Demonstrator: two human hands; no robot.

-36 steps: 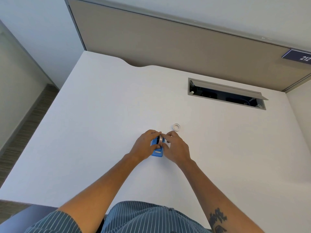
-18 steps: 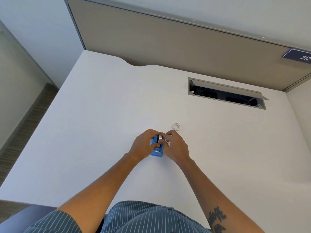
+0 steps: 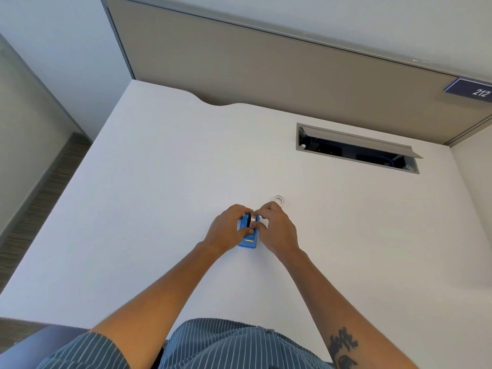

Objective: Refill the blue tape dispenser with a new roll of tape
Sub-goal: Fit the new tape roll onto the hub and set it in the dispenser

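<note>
- Since the earlier frames little has shifted: both hands stay bunched over the dispenser (image 3: 248, 237) at the same spot on the desk (image 3: 159, 182); the fingers have closed in slightly round the roll (image 3: 252, 220).
- Left hand (image 3: 226, 230): fingers curled round the dispenser's left side, thumb lying across its top. Grasping the dispenser.
- Right hand (image 3: 277, 230): fingertips pinching the roll from the right and far side.
- Dispenser sits mid-desk, near end pointing toward the person. Small, blue, with a pale metallic strip near the near end, probably the cutter.
- Roll stands upright on edge in the dispenser's far half, dark core, shiny rim. Cannot tell whether it is fully seated; the fingers hide the cradle.
- A small white ring (image 3: 278, 200) lies on the desk just beyond the right hand, likely a spent core.
- Risks, as judged:
  - Roll cocked in the slot if pressed on one side only; it would jam or pop out.
  - Loose end sticking back onto the roll or onto fingers before it reaches the cutter.
  - Light dispenser sliding or tipping if the left hand eases off.
  - Fingertip catching the cutter.
- Open cable hatch (image 3: 356, 150) far right, well apart.
</note>
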